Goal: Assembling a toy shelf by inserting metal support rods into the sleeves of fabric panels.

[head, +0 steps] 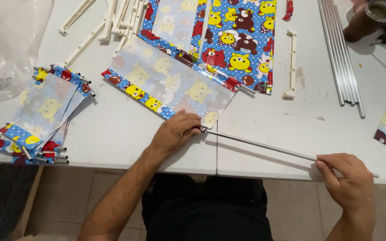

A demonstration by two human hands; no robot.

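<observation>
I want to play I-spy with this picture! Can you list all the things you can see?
Metal rod: one, silver, held near the table's front edge, one end at the panel's hem.
Cartoon fabric panel: one, blue with yellow animals, under the left hand.
Finished panels stack: several, blue, left.
Printed fabric sheet: one, blue, top centre.
Spare rods: a bundle, silver, right.
Plastic bars: several, white, top.
Plastic bag: one, clear, top left.
Table: white.
Left hand: pinching the hem.
Right hand: gripping the rod.
</observation>
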